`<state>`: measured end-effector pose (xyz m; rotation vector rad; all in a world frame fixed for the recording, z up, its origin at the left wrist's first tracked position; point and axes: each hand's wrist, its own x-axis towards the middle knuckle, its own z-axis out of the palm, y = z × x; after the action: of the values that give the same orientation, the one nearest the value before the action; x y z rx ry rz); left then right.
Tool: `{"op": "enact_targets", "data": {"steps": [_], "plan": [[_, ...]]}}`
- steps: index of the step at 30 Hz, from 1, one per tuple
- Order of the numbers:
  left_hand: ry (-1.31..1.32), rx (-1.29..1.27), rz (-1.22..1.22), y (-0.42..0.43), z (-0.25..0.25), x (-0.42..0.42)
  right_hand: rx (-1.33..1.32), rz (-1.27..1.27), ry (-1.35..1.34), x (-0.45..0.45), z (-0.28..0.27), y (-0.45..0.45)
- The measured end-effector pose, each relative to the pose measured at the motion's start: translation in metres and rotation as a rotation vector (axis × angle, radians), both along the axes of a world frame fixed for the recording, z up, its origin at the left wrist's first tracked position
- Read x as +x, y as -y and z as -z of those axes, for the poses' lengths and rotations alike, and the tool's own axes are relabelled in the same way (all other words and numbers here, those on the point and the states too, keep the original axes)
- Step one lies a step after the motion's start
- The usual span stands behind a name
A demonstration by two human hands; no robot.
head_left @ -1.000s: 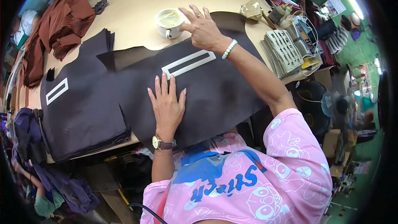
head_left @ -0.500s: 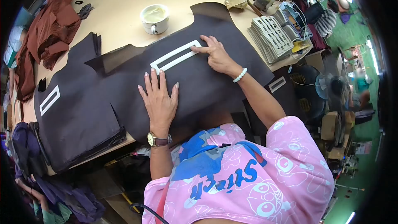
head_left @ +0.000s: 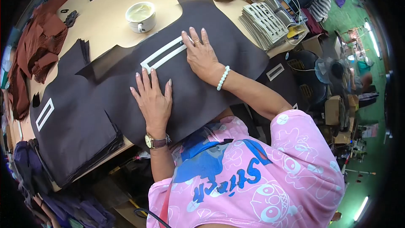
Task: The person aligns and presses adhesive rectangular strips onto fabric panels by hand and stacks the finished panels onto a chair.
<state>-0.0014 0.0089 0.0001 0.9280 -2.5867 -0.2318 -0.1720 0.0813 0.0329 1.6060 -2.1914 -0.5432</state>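
Here, in the head view, a slim white rectangular frame (head_left: 160, 52) is lying on dark-brown sheet fabric (head_left: 122, 105). The left hand (head_left: 154, 106), fingers spread flat, is touching the frame's near end; the right hand (head_left: 203, 59), fingers parted, is covering the opposite end. Neither is gripping anything.

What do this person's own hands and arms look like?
No gloves. The left hand has a gold-toned watch on a dark strap at the wrist; the right hand has a bracelet of pale mint beads and a gold-toned ring. The pink sleeves are short, the right one printed with white line drawings.
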Motion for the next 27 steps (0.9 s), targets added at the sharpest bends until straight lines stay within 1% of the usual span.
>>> {"op": "enact_targets", "data": {"steps": [1, 4, 5, 8, 9, 14, 15, 20, 24, 27], "plan": [[-0.006, 0.001, 0.004, 0.0, 0.0, 0.0, -0.053, -0.039, 0.002, -0.002, 0.003, -0.001], [-0.02, -0.025, 0.011, 0.001, 0.001, 0.001, -0.152, -0.02, -0.061, -0.014, 0.003, -0.001], [-0.023, -0.038, 0.014, 0.0, 0.001, 0.001, -0.049, 0.051, -0.039, -0.015, 0.0, 0.0], [-0.029, -0.035, 0.01, 0.0, 0.001, 0.001, -0.058, 0.059, -0.066, -0.034, 0.011, 0.004], [-0.025, -0.023, 0.007, 0.0, 0.001, 0.001, 0.04, 0.109, -0.058, -0.034, 0.006, 0.006], [-0.004, 0.009, 0.013, 0.002, 0.002, 0.002, 0.125, 0.066, -0.152, -0.039, 0.006, 0.003], [-0.034, 0.031, 0.014, 0.002, 0.002, 0.002, 0.143, 0.055, -0.167, -0.039, 0.006, 0.003], [-0.165, 0.133, -0.009, 0.006, -0.002, 0.011, 0.158, 0.033, -0.159, -0.032, 0.005, 0.002], [-0.197, 0.106, -0.063, 0.013, -0.01, 0.023, 0.156, 0.02, -0.14, -0.026, 0.005, 0.003], [-0.212, 0.081, -0.095, 0.019, -0.011, 0.03, 0.095, 0.001, -0.095, -0.025, 0.005, 0.002]]}}
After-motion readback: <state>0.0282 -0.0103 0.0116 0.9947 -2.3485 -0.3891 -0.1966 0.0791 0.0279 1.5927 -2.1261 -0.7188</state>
